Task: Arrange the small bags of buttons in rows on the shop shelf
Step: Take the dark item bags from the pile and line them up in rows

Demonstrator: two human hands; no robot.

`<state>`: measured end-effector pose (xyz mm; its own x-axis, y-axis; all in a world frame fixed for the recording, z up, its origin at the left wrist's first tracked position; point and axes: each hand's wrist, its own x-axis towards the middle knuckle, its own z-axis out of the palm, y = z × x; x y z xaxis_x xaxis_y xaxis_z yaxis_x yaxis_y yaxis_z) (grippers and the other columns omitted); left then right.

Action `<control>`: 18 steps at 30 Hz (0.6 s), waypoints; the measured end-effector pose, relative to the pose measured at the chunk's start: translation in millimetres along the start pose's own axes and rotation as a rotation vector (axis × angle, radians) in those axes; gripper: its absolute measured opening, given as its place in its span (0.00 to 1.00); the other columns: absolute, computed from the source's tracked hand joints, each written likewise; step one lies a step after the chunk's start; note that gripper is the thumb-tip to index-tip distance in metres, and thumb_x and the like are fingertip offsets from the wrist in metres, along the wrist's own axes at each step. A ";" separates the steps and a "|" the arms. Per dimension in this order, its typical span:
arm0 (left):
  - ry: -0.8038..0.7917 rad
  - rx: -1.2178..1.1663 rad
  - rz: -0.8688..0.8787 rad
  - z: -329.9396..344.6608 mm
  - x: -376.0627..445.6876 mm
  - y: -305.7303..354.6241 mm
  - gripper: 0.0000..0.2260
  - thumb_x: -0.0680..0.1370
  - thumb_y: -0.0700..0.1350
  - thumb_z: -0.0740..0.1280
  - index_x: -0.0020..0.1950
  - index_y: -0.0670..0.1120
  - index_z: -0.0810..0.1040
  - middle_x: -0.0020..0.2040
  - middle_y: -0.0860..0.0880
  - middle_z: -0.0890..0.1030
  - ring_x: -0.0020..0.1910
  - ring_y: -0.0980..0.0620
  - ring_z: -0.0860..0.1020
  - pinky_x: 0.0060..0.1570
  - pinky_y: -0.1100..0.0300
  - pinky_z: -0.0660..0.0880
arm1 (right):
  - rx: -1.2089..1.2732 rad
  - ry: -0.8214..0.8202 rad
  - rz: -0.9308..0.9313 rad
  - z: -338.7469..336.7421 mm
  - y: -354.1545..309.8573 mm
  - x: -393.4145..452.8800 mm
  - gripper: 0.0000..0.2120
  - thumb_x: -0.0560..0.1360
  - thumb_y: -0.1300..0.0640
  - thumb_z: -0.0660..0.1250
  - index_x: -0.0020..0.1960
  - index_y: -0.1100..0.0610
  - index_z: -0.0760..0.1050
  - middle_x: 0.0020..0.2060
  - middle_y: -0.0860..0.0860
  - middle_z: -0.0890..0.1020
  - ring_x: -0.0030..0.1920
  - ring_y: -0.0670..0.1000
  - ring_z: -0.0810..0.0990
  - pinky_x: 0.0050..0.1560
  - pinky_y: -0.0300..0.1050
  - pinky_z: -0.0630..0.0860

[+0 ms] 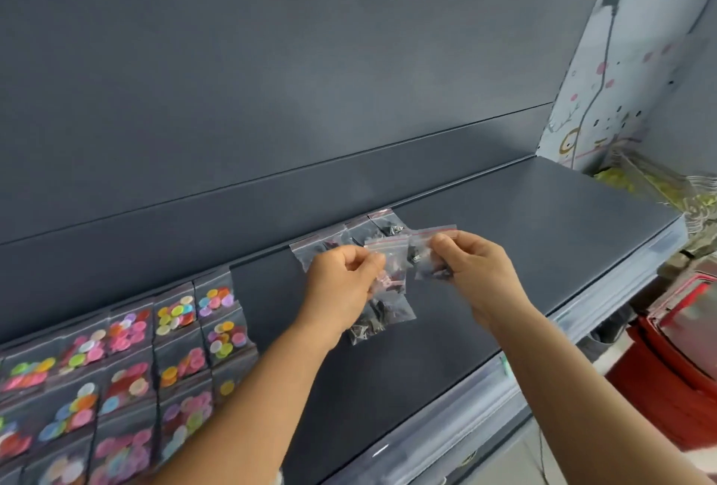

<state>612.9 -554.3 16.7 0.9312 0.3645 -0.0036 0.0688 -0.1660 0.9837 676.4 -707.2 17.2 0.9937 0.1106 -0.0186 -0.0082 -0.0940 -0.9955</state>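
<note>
Soft, even daylight fills the scene, brighter toward the right, where the patterned wall (605, 69) looks washed out. The dark shelf (504, 220) shows a dull sheen and only faint shadows. Wide-angle distortion bends its edges. The red bin (675, 348) and the clear packets (659, 182) at far right are smeared by motion blur; the overall picture is slightly soft.

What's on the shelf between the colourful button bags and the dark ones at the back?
Nothing: in the head view the shelf is bare between the colourful bags and the dark bags.
</note>
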 end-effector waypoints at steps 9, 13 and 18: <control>0.086 0.357 -0.048 73.8 9.2 -12.9 0.03 0.77 0.44 0.65 0.45 0.46 0.78 0.37 0.48 0.83 0.37 0.46 0.81 0.43 0.46 0.79 | -0.380 -0.234 -0.009 -49.8 26.9 55.9 0.07 0.72 0.63 0.65 0.39 0.56 0.80 0.27 0.48 0.81 0.26 0.46 0.74 0.32 0.41 0.72; 0.203 0.716 -0.037 89.3 10.4 -15.0 0.08 0.77 0.45 0.64 0.56 0.47 0.77 0.47 0.48 0.83 0.44 0.48 0.80 0.45 0.51 0.77 | -0.505 -0.287 -0.074 -49.9 34.7 67.0 0.04 0.73 0.60 0.65 0.45 0.56 0.79 0.32 0.48 0.82 0.32 0.47 0.78 0.33 0.39 0.71; 0.289 1.016 0.043 96.4 4.9 -17.9 0.18 0.77 0.48 0.66 0.66 0.48 0.69 0.60 0.49 0.75 0.59 0.47 0.70 0.57 0.54 0.69 | -0.823 -0.364 -0.255 -53.3 40.4 72.0 0.21 0.74 0.53 0.67 0.66 0.54 0.70 0.57 0.53 0.76 0.57 0.57 0.74 0.53 0.45 0.70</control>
<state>650.7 -637.9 -18.3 0.8284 0.5223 0.2025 0.4294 -0.8242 0.3691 753.7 -755.8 -19.4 0.8575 0.5139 0.0249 0.4249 -0.6799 -0.5976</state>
